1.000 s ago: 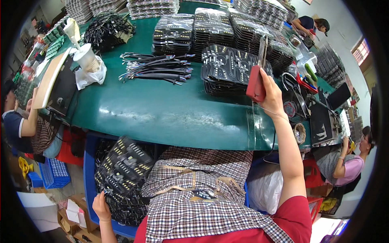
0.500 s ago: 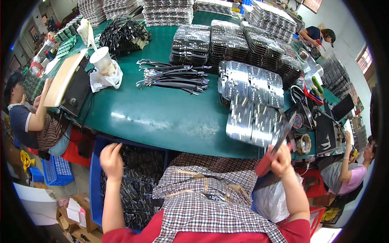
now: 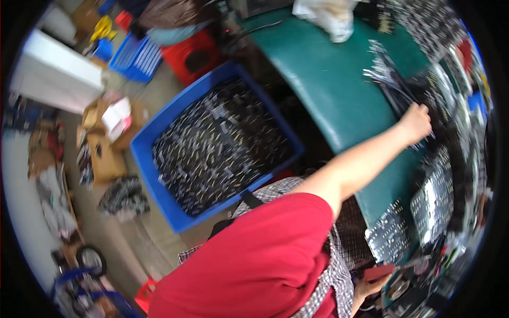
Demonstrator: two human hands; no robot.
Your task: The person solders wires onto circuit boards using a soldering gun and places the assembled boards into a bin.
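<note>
My left arm stretches across the green table to a bundle of thin black cables (image 3: 389, 74) with pale tips. My left hand (image 3: 416, 123) is at the near end of that bundle, its fingers curled; blur hides what lies between them. Low in the view, by the table edge, my right hand (image 3: 368, 288) is closed around a red-handled tool (image 3: 377, 272), whose far end is smeared. Just beyond the tool lies a dark flat panel with rows of pale spots (image 3: 389, 232). A shinier stack of similar panels (image 3: 435, 199) stands beside it.
A blue tub (image 3: 149, 177) full of small black parts stands left of the green table (image 3: 318, 69). A red stool (image 3: 192, 55) and a blue basket (image 3: 137, 57) are behind it. Cardboard boxes (image 3: 106, 159) sit on the floor. A white plastic bag (image 3: 328, 16) lies on the table.
The view has swung left and tilted. My left hand has gone from above the blue tub to the cable bundle. My right hand still holds the red-handled tool.
</note>
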